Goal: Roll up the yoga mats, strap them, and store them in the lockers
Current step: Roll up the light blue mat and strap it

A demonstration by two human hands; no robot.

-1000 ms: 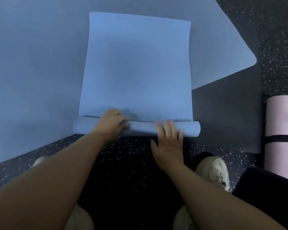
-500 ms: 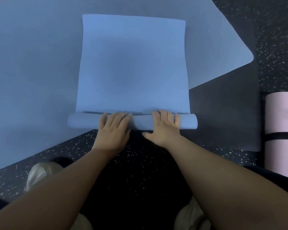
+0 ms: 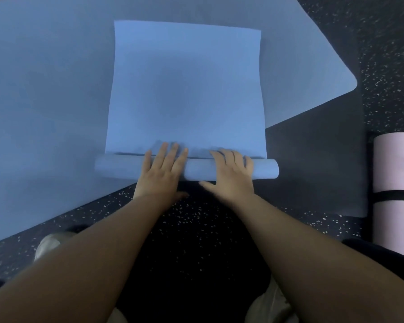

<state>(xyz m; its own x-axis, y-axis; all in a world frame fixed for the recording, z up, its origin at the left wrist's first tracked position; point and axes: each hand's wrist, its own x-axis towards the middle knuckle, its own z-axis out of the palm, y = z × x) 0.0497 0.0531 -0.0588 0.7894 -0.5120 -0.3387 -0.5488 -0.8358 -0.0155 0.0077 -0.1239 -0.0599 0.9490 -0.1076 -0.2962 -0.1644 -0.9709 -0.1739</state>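
I press my flat, open left hand (image 3: pixel 160 176) and right hand (image 3: pixel 231 174) evenly on the blue mat's roll (image 3: pixel 196 170), gripping nothing, so its ends should stay flush.

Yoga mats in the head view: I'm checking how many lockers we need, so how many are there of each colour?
Blue: 2, the smaller, brighter blue mat being rolled and the large flat blue mat under it.
Dark grey: 1, flat dark grey mat.
Pink: 1, rolled pink mat with a black strap.
Total: 4.
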